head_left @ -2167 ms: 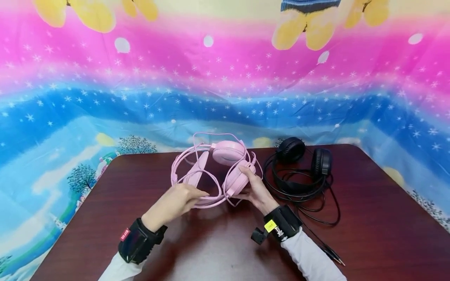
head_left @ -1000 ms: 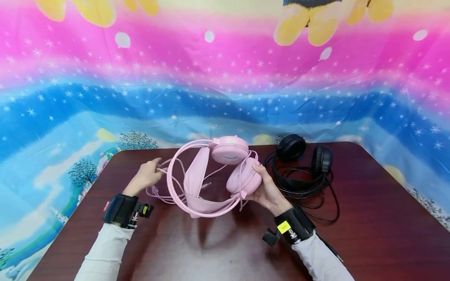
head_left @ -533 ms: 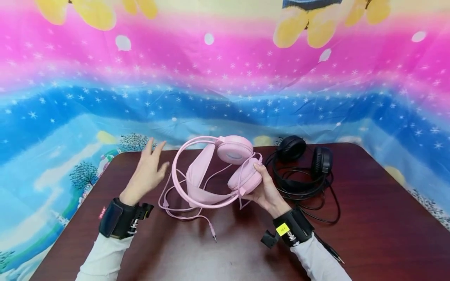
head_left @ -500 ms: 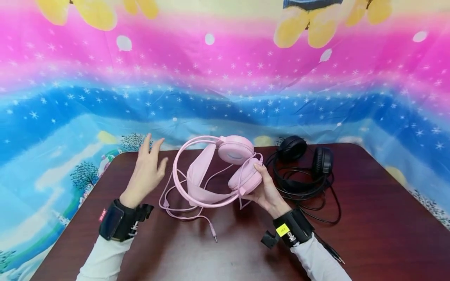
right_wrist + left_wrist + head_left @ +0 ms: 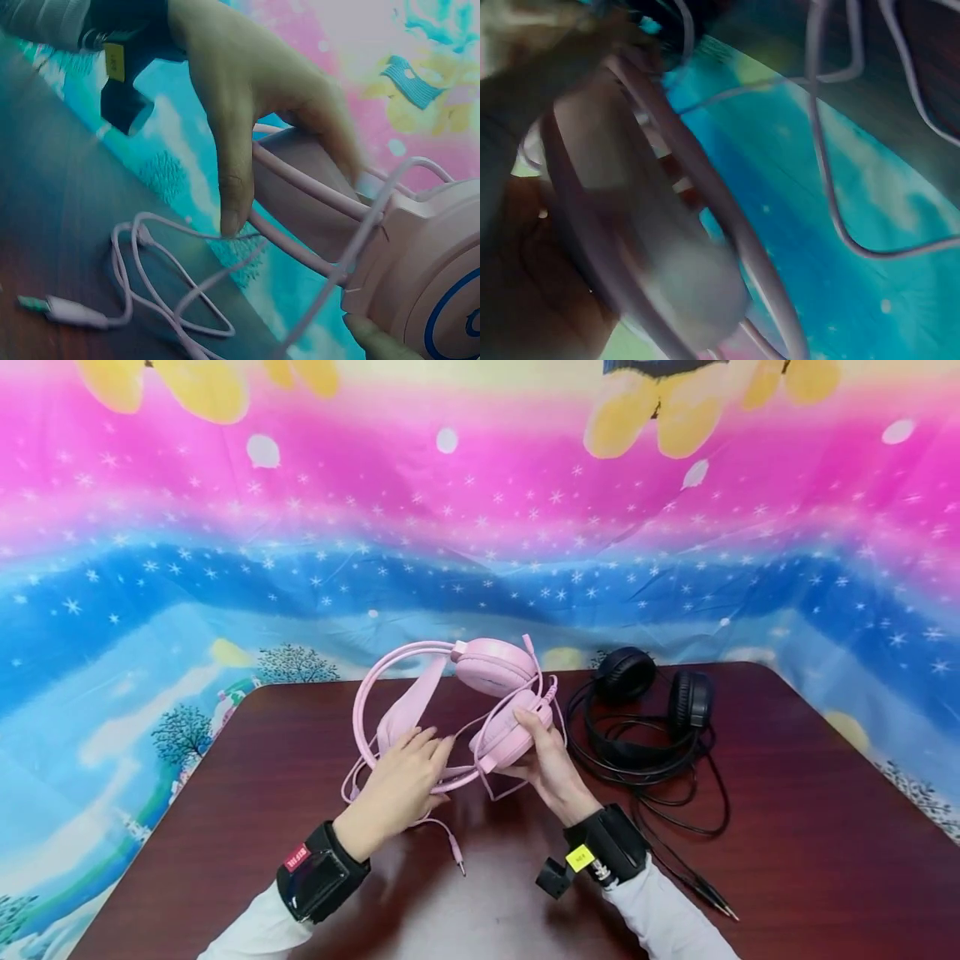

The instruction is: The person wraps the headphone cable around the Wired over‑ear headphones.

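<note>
Pink headphones (image 5: 495, 665) are held up over the table between both hands. My right hand (image 5: 557, 775) grips the nearer ear cup (image 5: 508, 739), its thumb on the outer face. My left hand (image 5: 399, 787) holds the headband; in the right wrist view its thumb and fingers straddle the twin pink bands (image 5: 300, 180). The left wrist view is blurred, with the headband (image 5: 712, 187) running across it. A thin pink cable (image 5: 136, 262) trails down to the tabletop, ending in a plug (image 5: 459, 860) below the left hand. Part of the inner strap is hidden by that hand.
Black headphones (image 5: 688, 702) lie to the right of my right hand, their cable (image 5: 678, 827) coiled and its plugs near the right forearm. The dark wooden table (image 5: 810, 827) ends at a colourful printed cloth (image 5: 480, 577) behind.
My left hand drew the pink cable leftward, let it drop onto the table, opened in the air, then came back right to the headband. The right hand kept the ear cup, shifting slightly left.
</note>
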`<state>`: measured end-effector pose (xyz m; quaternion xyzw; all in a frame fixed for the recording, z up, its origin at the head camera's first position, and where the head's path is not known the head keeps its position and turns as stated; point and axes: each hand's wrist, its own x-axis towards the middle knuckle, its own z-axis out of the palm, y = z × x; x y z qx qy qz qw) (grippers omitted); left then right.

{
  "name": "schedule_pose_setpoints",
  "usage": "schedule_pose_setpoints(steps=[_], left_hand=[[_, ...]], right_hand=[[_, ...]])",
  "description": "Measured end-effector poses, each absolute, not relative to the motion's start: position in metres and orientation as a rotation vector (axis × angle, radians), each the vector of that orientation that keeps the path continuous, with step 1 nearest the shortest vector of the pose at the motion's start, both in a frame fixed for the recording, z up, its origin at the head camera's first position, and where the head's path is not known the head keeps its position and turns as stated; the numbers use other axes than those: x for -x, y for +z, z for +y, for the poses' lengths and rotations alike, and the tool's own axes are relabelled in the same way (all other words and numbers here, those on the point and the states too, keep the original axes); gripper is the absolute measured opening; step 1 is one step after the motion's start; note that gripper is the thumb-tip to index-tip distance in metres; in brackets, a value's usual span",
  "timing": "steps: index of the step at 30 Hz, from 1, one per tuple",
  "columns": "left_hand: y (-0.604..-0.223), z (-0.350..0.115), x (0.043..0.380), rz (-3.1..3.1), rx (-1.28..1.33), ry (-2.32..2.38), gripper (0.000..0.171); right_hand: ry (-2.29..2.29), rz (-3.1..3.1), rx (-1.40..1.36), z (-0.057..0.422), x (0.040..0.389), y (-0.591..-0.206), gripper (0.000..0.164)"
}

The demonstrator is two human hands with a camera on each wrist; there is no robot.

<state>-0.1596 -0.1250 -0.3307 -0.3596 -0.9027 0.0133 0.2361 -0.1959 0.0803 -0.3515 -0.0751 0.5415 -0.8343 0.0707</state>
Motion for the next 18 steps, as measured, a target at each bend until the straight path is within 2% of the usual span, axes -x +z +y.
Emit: schedule_pose_setpoints(steps=[2,3,7,11,18], left_hand=[[-0.336,-0.129,0.163,-2.427,0.968,0.105,0.043],[-0.338,-0.131,0.164,-2.402,0.972,0.124,0.039],[-0.345,-0.136,0.165,-2.329,0.999,0.187,0.04],[-0.352,-0.14,0.167,-2.232,1.0,0.173,0.044],[-0.361,-0.148,0.169,-1.997,1.009,0.063,0.026]], right_hand=[[-2.506,1.662,0.23,0.081,0.195,-0.35,0.038],[-2.499,1.686,0.229,0.081,0.195,-0.35,0.042],[-2.466,1.742,0.215,0.083,0.195,-0.348,0.055],[-2.461,1.717,0.205,0.084,0.195,-0.345,0.056],[-2.474,1.685,0.244,0.085,0.195,-0.344,0.051]])
